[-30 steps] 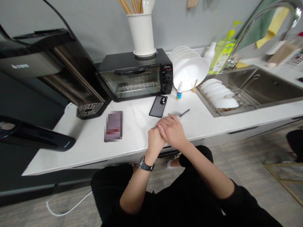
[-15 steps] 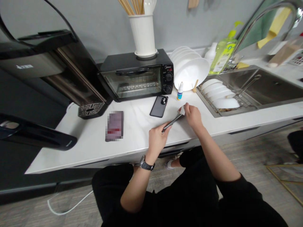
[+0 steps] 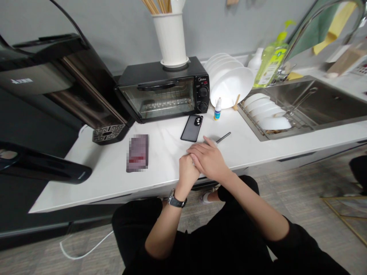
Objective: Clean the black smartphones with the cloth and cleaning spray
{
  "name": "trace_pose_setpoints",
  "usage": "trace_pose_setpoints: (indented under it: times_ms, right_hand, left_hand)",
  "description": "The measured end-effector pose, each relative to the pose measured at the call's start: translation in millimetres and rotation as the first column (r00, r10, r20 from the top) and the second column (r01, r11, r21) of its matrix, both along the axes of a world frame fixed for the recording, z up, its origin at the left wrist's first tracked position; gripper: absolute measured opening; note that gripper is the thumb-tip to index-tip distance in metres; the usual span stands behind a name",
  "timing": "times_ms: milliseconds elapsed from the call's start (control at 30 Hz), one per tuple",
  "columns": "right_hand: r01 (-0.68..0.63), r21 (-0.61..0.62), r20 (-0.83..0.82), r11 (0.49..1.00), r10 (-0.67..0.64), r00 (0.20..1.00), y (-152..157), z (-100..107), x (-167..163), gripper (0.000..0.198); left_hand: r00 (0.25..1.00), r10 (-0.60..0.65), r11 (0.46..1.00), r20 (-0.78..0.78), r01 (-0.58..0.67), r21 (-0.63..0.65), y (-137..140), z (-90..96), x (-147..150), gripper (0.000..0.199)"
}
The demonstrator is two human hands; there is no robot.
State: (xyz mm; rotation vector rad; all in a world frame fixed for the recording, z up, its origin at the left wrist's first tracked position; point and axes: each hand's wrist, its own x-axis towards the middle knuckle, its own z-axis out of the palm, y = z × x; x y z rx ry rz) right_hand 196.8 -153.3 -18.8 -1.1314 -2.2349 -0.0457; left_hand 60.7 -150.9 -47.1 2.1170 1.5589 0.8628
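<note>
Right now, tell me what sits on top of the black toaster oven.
On the toaster oven stands a white utensil holder on a round white base, with wooden sticks rising from it. Their upper ends run out of the picture, and what else the holder contains is hidden by its wall.

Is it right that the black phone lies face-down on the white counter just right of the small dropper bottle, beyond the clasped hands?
Not quite: in the head view the black phone lies left of the small dropper bottle, not right. It is on the white counter, beyond the clasped hands.

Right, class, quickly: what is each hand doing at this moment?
Left hand: closed around a thin dark tool, mostly hidden.
Right hand: fingers curled over the left hand; contents cannot be told.
</note>
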Motion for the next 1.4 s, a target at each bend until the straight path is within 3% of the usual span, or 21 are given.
trace_pose_setpoints:
  times_ms: [100,200,300,367,433,500,533,600,700,767,833,900,967,1100,1167,1233,1300,1400]
  right_hand:
    - [-0.053,0.05,0.011,0.997,0.052,0.999,0.6,-7.4,0.7,0.034]
    - [0.13,0.07,-0.049,0.989,-0.127,0.991,11.8,-12.9,19.2,0.036]
    - [0.36,-0.022,-0.065,0.933,-0.361,0.93,26.5,-10.4,43.7,0.046]
    - [0.519,-0.174,-0.023,0.837,-0.53,0.847,35.8,-4.2,56.8,0.053]
    - [0.659,-0.323,0.073,0.679,-0.676,0.733,43.2,3.3,63.4,0.06]
    - [0.741,-0.381,0.162,0.553,-0.749,0.642,47.4,9.4,62.9,0.062]
    - [0.759,-0.375,0.18,0.532,-0.762,0.623,48.0,11.4,60.3,0.06]
    - [0.753,-0.322,0.153,0.574,-0.753,0.64,45.8,12.9,51.7,0.055]
    - [0.635,-0.172,0.031,0.753,-0.64,0.768,33.6,10.7,33.6,0.045]
    - [0.465,-0.081,-0.032,0.881,-0.469,0.883,21.1,7.8,19.5,0.04]
    - [0.229,-0.036,-0.042,0.973,-0.231,0.972,8.2,3.8,6.1,0.037]
    - [0.019,-0.019,-0.023,1.0,-0.019,1.0,-1.5,-1.6,-2.9,0.036]
    - [-0.057,-0.004,-0.005,0.998,0.057,0.998,-5.4,-7.8,-4.3,0.037]
    - [0.116,0.004,-0.052,0.993,-0.116,0.992,3.8,-14.4,15.5,0.039]
    - [0.259,-0.02,-0.067,0.966,-0.26,0.963,14.0,-11.9,31.5,0.045]
    - [0.411,-0.097,-0.056,0.907,-0.417,0.907,25.7,-6.6,47.2,0.05]
    - [0.55,-0.256,-0.022,0.795,-0.573,0.819,37.0,-0.2,59.7,0.055]
    - [0.675,-0.445,0.089,0.588,-0.721,0.687,48.7,8.2,67.3,0.06]
  left_hand:
    - [0.999,0.012,1.0,-0.049,-0.012,-0.015,-0.5,-0.1,-0.4,0.023]
    - [1.0,-0.013,1.0,0.022,0.014,-0.023,-2.5,3.8,1.5,0.024]
    - [0.976,-0.093,0.996,0.196,0.091,0.021,-4.1,6.3,3.4,0.028]
    - [0.967,-0.092,0.996,0.237,0.088,0.027,-4.4,6.4,3.9,0.028]
    - [0.971,-0.064,0.998,0.229,0.062,0.015,-4.2,6.3,3.8,0.026]
    - [0.976,-0.035,0.999,0.214,0.036,0.0,-4.1,7.0,3.4,0.024]
    - [0.977,-0.027,1.0,0.211,0.029,-0.008,-4.1,7.6,3.3,0.023]
    - [0.976,-0.025,0.999,0.218,0.029,-0.013,-4.2,9.0,3.1,0.021]
    - [0.972,-0.044,0.999,0.232,0.046,-0.004,-3.8,9.0,3.0,0.023]
    - [0.984,-0.026,1.0,0.175,0.028,-0.01,-2.7,6.7,2.5,0.021]
    - [0.998,-0.002,1.0,0.067,0.002,-0.009,-1.2,3.5,1.6,0.019]
    - [1.0,-0.006,1.0,-0.021,0.006,0.009,0.0,0.7,0.8,0.021]
    - [0.998,-0.013,1.0,-0.068,0.013,0.008,0.2,-0.1,0.4,0.024]
    - [1.0,0.003,0.999,-0.023,-0.004,-0.042,-2.4,4.4,1.7,0.02]
    - [0.993,-0.046,0.998,0.105,0.049,-0.029,-4.0,7.3,2.7,0.021]
    - [0.974,-0.088,0.996,0.21,0.092,-0.01,-5.1,9.1,3.6,0.026]
    - [0.967,-0.082,0.996,0.241,0.087,-0.009,-5.3,9.8,4.1,0.026]
    - [0.973,-0.038,0.998,0.226,0.047,-0.032,-5.0,10.1,4.1,0.024]
